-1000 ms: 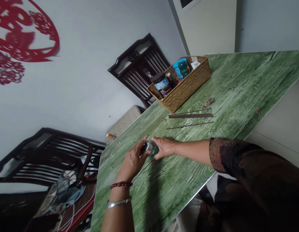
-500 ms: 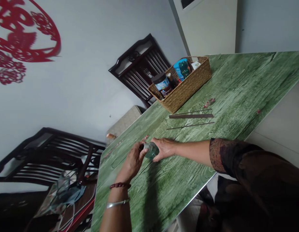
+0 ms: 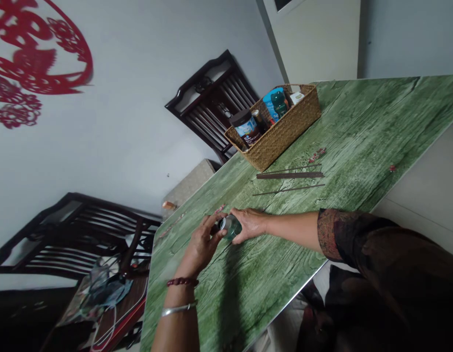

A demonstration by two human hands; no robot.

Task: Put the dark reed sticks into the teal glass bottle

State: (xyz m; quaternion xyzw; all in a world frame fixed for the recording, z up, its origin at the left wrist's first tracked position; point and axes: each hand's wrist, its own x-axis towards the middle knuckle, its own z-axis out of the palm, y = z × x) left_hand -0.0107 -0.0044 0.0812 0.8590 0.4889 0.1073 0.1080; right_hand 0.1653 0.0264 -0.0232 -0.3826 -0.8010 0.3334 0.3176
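A small greenish see-through bottle [image 3: 232, 230] stands or is held low over the green table, tilted in the view, with a grey top [image 3: 223, 223] facing left. My right hand [image 3: 251, 225] is wrapped round its body from the right, thumb and fingers on either side. With thumb and fingers curled about the grey top, my left hand [image 3: 201, 244] grips it from the left. The fingers partly hide both top and bottle, so I cannot tell whether the top is a cap or a bare neck.
Thin brown sticks [image 3: 290, 175] lie on the green wood-patterned table [image 3: 358, 132]. Behind them stands a woven basket [image 3: 285, 139] holding a brown-lidded jar [image 3: 245, 128] and other packs. Dark wooden chairs [image 3: 215, 98] stand along the wall.
My left fingers have shifted slightly around the grey top, which shows more plainly now. My right hand keeps its hold on the bottle, almost unmoved.
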